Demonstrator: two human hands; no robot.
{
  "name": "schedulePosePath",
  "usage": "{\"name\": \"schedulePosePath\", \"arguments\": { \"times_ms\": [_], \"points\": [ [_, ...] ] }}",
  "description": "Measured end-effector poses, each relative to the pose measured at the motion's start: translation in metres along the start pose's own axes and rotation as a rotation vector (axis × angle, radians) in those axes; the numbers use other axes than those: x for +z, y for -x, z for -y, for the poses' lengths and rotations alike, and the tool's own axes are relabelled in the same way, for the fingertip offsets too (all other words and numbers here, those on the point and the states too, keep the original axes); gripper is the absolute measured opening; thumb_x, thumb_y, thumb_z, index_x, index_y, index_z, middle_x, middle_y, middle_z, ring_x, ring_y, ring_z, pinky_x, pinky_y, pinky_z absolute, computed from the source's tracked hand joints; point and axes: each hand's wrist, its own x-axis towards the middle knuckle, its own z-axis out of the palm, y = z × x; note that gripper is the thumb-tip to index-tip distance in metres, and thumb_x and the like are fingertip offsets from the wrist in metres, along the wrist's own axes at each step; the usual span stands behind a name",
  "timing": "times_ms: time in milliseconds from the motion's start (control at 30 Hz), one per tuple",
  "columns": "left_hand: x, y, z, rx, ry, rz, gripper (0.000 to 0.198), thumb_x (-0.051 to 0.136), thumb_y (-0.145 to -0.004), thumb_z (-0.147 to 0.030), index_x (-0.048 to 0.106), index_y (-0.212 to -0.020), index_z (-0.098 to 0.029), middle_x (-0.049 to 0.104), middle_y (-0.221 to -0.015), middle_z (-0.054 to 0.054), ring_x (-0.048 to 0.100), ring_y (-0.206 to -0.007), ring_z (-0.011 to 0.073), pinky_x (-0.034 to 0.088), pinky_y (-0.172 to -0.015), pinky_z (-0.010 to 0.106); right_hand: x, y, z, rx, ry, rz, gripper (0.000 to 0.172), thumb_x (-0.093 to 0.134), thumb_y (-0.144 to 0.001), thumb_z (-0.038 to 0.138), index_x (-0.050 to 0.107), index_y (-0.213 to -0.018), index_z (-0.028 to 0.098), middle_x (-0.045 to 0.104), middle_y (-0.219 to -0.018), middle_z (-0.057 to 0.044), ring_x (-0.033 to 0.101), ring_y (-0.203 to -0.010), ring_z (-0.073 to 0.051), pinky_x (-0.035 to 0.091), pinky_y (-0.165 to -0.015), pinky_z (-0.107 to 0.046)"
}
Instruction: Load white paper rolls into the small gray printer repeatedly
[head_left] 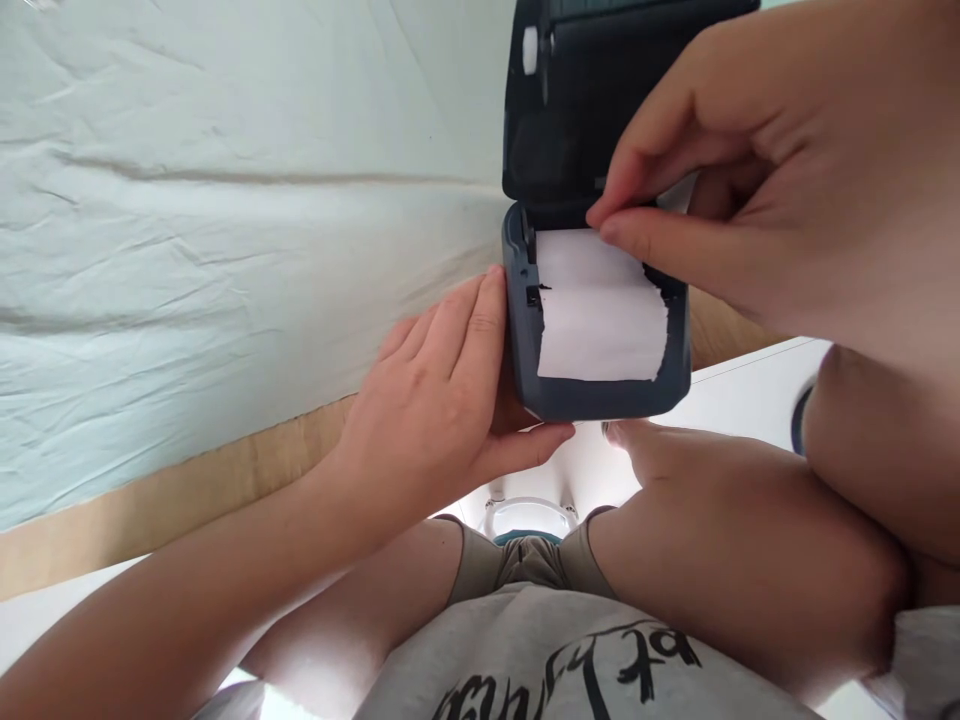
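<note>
A small dark blue-grey printer point(600, 400) lies at the table's near edge, its black lid point(577, 150) swung up and back. White paper point(604, 335) with ragged edges lies across its inside. My left hand point(442, 380) holds the printer, its fingers along the left side and the thumb under the near edge. From the upper right reaches my right hand point(757, 170). Its thumb and index finger are pinched together at the paper's far edge, close to the hinge. The fingertips partly hide that edge, and the hand covers the printer's far right corner.
A pale green, creased cloth point(225, 250) covers the table, leaving a strip of wooden edge point(187, 480) bare. Below the edge are the person's legs point(742, 520) and a grey shirt point(585, 660) with black lettering. Something white and curved point(529, 512) stands between the legs.
</note>
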Motion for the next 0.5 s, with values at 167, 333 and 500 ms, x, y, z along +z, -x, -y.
{"name": "schedulePosePath", "arguments": {
  "times_ms": [167, 333, 500],
  "points": [
    [0.004, -0.002, -0.003, -0.014, -0.017, -0.015, 0.107, 0.075, -0.11, -0.082, 0.042, -0.184, -0.012, 0.069, -0.179, 0.029, 0.074, -0.16, 0.0502, 0.063, -0.129, 0.056, 0.0, -0.008, -0.007, -0.076, 0.328, 0.126, 0.012, 0.086, -0.101, 0.032, 0.081, -0.112, 0.035, 0.075, -0.087, 0.005, 0.074, -0.097, -0.016, 0.058, -0.087, -0.045],
    [0.009, -0.004, -0.01, -0.043, -0.055, -0.054, 0.107, 0.081, -0.107, -0.077, 0.044, -0.183, -0.012, 0.071, -0.176, 0.03, 0.075, -0.158, 0.0506, 0.063, -0.128, 0.056, 0.002, -0.016, -0.01, 0.063, 0.493, 0.212, 0.036, 0.093, -0.096, 0.069, 0.086, -0.117, 0.04, 0.072, -0.081, 0.003, 0.051, -0.069, -0.013, 0.038, -0.064, -0.044],
    [0.01, -0.003, -0.009, -0.047, -0.011, -0.047, 0.107, 0.082, -0.106, -0.075, 0.041, -0.184, -0.014, 0.07, -0.176, 0.03, 0.074, -0.158, 0.0526, 0.063, -0.128, 0.06, -0.003, -0.009, -0.004, -0.01, 0.269, 0.105, 0.027, 0.097, -0.086, 0.026, 0.08, -0.106, 0.032, 0.072, -0.084, 0.003, 0.068, -0.089, -0.016, 0.039, -0.068, -0.041]
  ]
}}
